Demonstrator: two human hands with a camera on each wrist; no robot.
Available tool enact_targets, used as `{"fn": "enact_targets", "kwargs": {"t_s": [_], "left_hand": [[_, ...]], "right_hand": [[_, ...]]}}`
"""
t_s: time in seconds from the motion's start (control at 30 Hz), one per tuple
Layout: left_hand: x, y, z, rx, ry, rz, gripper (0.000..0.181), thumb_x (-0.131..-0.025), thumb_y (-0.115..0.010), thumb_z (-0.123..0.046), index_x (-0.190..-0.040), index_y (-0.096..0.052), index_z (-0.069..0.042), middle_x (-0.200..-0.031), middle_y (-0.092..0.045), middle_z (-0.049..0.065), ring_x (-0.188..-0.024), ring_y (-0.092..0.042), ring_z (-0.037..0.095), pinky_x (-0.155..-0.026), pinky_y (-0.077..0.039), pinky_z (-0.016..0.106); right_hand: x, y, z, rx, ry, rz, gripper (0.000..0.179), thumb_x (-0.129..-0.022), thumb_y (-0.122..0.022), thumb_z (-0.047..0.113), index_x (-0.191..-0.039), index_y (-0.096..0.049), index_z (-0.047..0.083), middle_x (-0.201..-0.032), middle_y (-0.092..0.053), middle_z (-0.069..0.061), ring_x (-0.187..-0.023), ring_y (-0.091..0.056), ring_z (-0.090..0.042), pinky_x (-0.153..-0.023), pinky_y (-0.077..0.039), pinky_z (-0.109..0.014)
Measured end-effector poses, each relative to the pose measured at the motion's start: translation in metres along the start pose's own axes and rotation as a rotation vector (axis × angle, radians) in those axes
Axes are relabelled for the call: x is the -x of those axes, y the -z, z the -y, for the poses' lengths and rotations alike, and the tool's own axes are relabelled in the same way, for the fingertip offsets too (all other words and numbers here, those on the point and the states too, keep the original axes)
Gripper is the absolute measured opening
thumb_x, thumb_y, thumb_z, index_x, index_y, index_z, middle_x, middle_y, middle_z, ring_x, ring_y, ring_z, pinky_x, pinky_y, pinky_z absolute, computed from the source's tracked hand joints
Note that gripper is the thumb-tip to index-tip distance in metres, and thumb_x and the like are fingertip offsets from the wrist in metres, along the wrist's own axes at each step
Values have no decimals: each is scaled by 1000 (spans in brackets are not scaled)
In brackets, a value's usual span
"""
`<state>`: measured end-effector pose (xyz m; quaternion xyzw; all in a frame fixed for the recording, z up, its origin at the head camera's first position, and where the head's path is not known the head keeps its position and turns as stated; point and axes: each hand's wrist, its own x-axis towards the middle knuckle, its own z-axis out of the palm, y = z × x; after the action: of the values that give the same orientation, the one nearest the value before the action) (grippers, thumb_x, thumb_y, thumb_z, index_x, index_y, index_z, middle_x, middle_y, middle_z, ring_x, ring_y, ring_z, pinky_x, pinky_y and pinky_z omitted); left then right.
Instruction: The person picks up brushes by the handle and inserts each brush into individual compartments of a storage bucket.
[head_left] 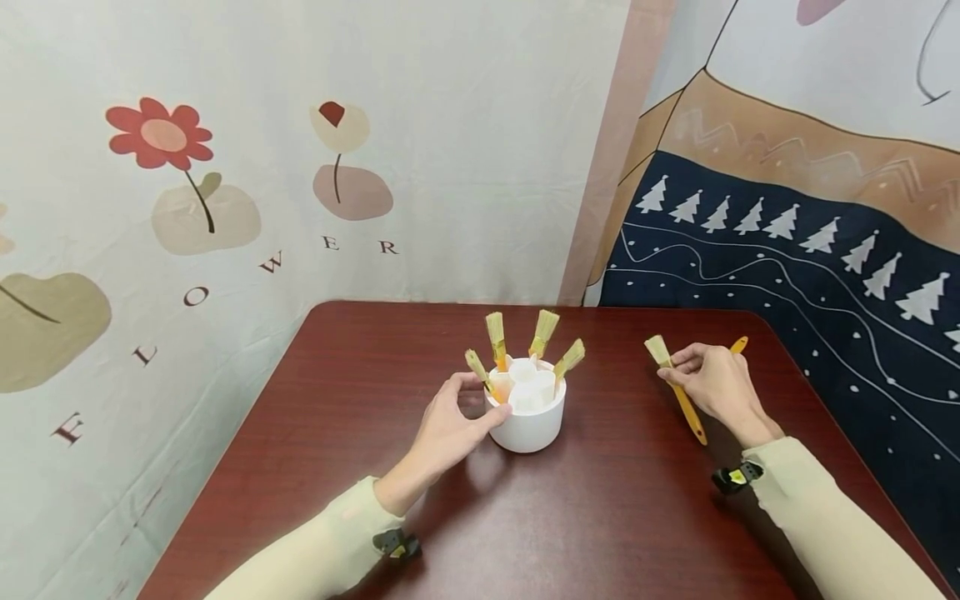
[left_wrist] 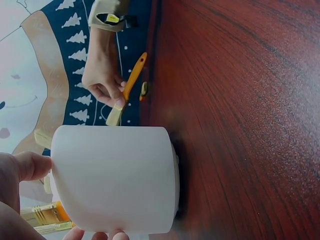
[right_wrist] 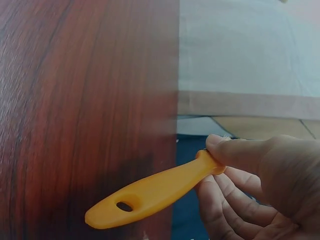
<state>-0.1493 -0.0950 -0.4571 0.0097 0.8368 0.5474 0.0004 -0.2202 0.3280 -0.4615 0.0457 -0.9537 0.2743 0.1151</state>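
A white round holder with inner compartments stands on the table, several pale-bristled paintbrushes leaning outward in it. My left hand grips the holder's left side, thumb at the near rim; the left wrist view shows the holder's wall between thumb and fingers. Over the right part of the table, my right hand pinches a paintbrush near its ferrule, bristles up and handle slanting down. In the right wrist view its yellow handle has a hole near the end.
Behind my right hand another orange brush handle sticks out, the rest of it hidden. The dark red wooden table meets a flower-printed cloth at the back and a tree-patterned cloth at the right.
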Motion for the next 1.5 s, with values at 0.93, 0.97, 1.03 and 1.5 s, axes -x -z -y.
{"fn": "enact_targets", "kwargs": {"t_s": [0.93, 0.97, 1.03, 1.5], "left_hand": [[2, 1, -2, -16, 15, 2, 66, -95, -94, -36, -147, -66, -7, -142, -77, 15, -133, -79, 34, -110, -65, 54], [2, 1, -2, -17, 14, 2, 66, -95, -94, -36, -147, -66, -7, -142, -78, 15, -133, -79, 34, -110, -65, 54], [2, 0, -2, -15, 13, 3, 65, -95, -94, -36, -147, -66, -7, -142, -78, 15, -132, -79, 35, -110, -66, 54], [2, 0, -1, -18, 9, 3, 65, -95, -94, -36, -146, -66, -7, -142, -78, 15, -131, -80, 34, -107, -67, 52]], "right_hand": [[11, 6, 41, -61, 75, -35, 27, -100, -94, 20, -116, -84, 1, -102, -88, -19, -86, -84, -31, -65, -59, -18], [11, 6, 42, -64, 77, -37, 26, -100, -94, 20, -116, -84, 1, -102, -88, -19, -86, -84, -31, -65, -59, -18], [12, 7, 44, -70, 84, -44, 26, -100, -95, 19, -115, -84, 2, -102, -88, -18, -86, -84, -31, -65, -59, -18], [19, 15, 68, -104, 106, -72, 27, -99, -97, 26, -113, -84, 7, -101, -89, -15, -85, -84, -29, -64, -60, -19]]}}
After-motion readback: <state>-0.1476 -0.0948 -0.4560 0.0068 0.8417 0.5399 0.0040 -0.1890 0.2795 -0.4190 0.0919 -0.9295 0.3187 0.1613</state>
